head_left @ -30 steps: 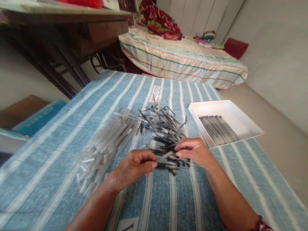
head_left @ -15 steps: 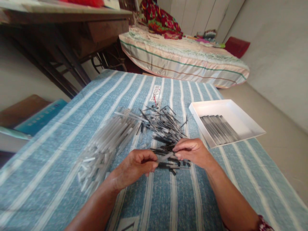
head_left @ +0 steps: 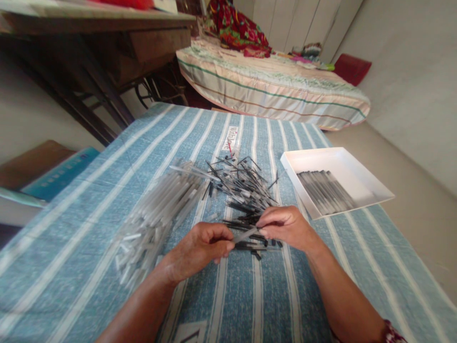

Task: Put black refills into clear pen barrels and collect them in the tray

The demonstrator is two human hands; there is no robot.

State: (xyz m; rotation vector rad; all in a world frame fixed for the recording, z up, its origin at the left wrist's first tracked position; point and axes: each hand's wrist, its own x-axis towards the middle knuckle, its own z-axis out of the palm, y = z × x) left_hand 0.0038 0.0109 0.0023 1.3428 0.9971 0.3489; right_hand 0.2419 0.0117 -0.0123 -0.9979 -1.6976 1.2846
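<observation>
Between my two hands runs a translucent pen barrel (head_left: 245, 234), tilted up to the right. My left hand (head_left: 207, 244) pinches its lower left end. At the upper right end, which looks dark, my right hand (head_left: 285, 224) is closed with thumb and fingertips; what exactly those fingertips grip there is too small to tell apart. Under and beyond the hands lies a loose heap of black pen parts (head_left: 246, 186), thin refills and small caps among them. Left of my left hand spreads a pile of clear pen barrels (head_left: 160, 205), with short clear caps (head_left: 134, 252) at its near end.
A white box (head_left: 364, 186) on the right holds a row of dark-tipped pens (head_left: 323, 193). Everything lies on a blue striped tablecloth (head_left: 107, 200). Beyond the table are a covered bed (head_left: 278, 90) and, at left, a wooden sewing table (head_left: 107, 28).
Hardly anything differs. Both hands keep their places on the pen barrel, with only a tiny shift of the right fingertips at its end.
</observation>
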